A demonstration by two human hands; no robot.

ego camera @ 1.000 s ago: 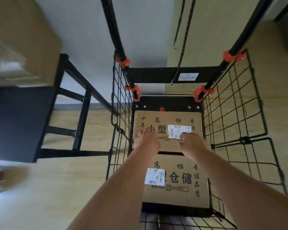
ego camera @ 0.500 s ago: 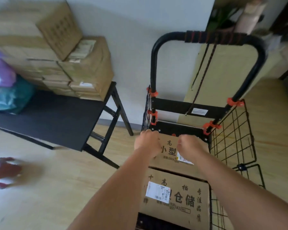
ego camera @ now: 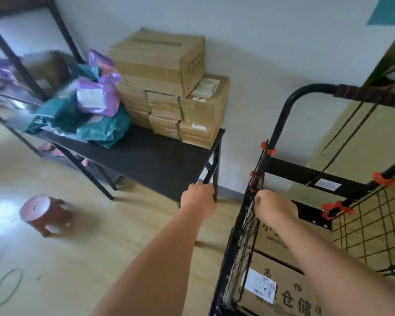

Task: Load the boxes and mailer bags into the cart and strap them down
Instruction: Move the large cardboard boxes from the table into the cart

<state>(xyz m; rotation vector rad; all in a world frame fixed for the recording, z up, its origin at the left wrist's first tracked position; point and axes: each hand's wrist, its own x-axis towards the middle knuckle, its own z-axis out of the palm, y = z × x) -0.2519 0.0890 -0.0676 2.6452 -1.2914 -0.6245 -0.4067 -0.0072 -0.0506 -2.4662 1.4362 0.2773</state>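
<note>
Nearest, bottom right, a printed box (ego camera: 281, 295) with a white label lies in the cart (ego camera: 242, 231), and a second box (ego camera: 274, 238) lies just beyond it, partly hidden by the right forearm. The wire side panels stand up on the cart's left and right, orange clips on the black frame. The right hand (ego camera: 275, 207) hangs over the far box beside the left panel, fingers curled in and pressed together; whether it touches the wire, I cannot tell. The left hand (ego camera: 198, 198) is out over the floor, left of the cart, curled loosely with nothing in it, lined up with the near corner of the table (ego camera: 160, 160). Further left on the floor sits a red stool (ego camera: 45, 213). Up past the hands, the cart's handle (ego camera: 342, 92) arches across on the right, dark cords (ego camera: 342, 135) hanging down from it. On the far side of the table, against the wall, a stack of boxes (ego camera: 169, 87) waits, one large box on top of smaller ones. Just left of them sits a heap of purple and teal mailer bags (ego camera: 87, 110), blurred at its left edge, next to a black rack (ego camera: 2, 49)
</note>
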